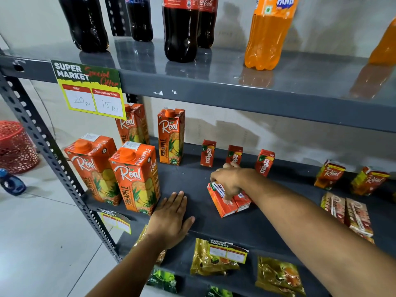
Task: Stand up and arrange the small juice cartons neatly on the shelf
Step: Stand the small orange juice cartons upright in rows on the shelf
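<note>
Three small red Maaza cartons stand at the back of the grey middle shelf (192, 181): one on the left (207, 153), one in the middle (234, 154), one on the right (264, 162). My right hand (230, 181) grips a small carton (222, 204) lying tilted near the shelf's front, beside a second lying carton (242, 202). My left hand (171, 217) rests flat on the shelf edge, fingers apart, holding nothing. Two small Real cartons (329, 174) (368, 181) stand at the right. Two more cartons (334, 205) (360, 217) lie flat at the front right.
Several tall Real pineapple cartons (135, 176) stand at the shelf's left. Cola bottles (180, 28) and a Fanta bottle (267, 33) stand on the shelf above. A price tag (90, 91) hangs from it. Snack packets (212, 258) lie on the shelf below. A red basket (15, 146) stands on the floor.
</note>
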A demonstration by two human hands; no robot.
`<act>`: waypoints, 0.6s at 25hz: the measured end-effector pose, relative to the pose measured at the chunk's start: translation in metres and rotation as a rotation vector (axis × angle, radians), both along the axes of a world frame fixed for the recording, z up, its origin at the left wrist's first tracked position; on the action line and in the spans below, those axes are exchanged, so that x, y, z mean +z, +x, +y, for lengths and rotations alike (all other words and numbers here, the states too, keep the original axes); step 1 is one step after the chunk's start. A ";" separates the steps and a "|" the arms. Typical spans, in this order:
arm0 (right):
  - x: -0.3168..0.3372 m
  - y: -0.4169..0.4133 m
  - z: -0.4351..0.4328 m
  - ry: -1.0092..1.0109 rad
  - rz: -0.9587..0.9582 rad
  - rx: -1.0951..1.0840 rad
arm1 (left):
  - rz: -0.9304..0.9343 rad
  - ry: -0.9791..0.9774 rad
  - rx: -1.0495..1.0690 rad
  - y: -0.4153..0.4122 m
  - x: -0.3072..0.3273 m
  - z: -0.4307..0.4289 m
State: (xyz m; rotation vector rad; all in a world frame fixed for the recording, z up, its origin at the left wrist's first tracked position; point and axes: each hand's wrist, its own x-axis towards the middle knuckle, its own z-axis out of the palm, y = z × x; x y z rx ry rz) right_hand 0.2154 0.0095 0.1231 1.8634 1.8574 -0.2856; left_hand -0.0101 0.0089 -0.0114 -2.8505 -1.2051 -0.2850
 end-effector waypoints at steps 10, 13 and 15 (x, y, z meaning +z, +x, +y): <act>-0.003 0.014 -0.042 0.284 0.197 0.103 | -0.038 0.015 -0.012 0.000 -0.002 0.000; -0.008 0.018 -0.051 0.398 0.246 0.136 | -0.049 0.009 -0.017 0.000 -0.002 0.000; -0.015 0.017 -0.055 0.506 0.306 0.108 | -0.054 0.010 -0.015 -0.001 -0.001 -0.001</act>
